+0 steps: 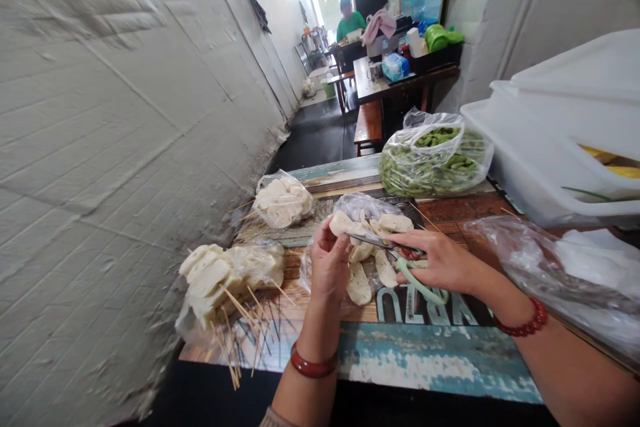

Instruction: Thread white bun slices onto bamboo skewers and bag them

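Between the thumb and fingers of my left hand [330,260] is a pale, flat oval food slice [343,223]. My right hand [445,261] grips a pair of scissors [423,288] with pale green handles, the blades pointing left at that slice. Whether the blades touch it I cannot tell. Loose slices [359,285] of the same kind lie beneath and beyond my hands, by a crumpled clear bag [367,202]. To the left sits a pile of skewered slices [213,273], its wooden sticks [235,307] pointing toward me. Behind it, more slices [284,200] rest in clear plastic.
A clear bag of green pods [425,167] stands at the table's far right. Beside it are a white plastic tub [525,160] and crumpled plastic sheeting [540,260]. A white wall [125,147] borders the left. Farther back, a person in green [351,23] sits beyond another table [367,83].
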`<action>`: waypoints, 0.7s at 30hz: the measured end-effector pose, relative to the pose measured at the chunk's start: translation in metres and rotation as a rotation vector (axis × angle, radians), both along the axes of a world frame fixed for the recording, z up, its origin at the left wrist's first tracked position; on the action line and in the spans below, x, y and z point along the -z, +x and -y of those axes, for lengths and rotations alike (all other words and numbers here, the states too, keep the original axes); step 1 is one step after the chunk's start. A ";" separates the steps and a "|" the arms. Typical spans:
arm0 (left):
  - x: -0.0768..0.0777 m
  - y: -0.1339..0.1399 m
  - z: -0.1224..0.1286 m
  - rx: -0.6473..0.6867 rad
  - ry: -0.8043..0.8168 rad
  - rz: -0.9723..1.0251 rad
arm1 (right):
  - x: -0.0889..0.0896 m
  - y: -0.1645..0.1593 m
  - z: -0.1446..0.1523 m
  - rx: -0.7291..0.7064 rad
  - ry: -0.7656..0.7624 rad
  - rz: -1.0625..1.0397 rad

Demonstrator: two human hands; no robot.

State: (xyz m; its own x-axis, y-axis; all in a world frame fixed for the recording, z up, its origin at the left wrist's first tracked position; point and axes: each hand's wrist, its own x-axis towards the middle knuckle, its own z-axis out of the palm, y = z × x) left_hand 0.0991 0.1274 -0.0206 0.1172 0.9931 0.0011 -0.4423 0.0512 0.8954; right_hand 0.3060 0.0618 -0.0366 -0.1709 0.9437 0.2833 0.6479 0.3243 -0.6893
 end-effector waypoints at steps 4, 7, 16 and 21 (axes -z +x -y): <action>-0.001 0.002 0.000 -0.005 0.017 0.019 | -0.003 -0.001 0.001 0.018 -0.020 0.007; 0.000 0.002 0.000 -0.011 0.038 -0.006 | -0.003 -0.001 0.001 0.002 -0.051 0.005; 0.001 0.000 0.001 -0.008 0.025 0.039 | 0.003 -0.001 -0.004 -0.033 -0.055 0.005; 0.001 0.000 0.000 -0.040 0.005 0.099 | 0.002 -0.005 -0.003 -0.065 -0.050 0.019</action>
State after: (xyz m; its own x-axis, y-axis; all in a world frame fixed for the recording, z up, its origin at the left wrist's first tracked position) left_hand 0.0990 0.1278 -0.0217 0.0766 0.9969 0.0161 -0.5305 0.0271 0.8472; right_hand 0.3006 0.0651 -0.0383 -0.2372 0.9434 0.2319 0.6393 0.3314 -0.6939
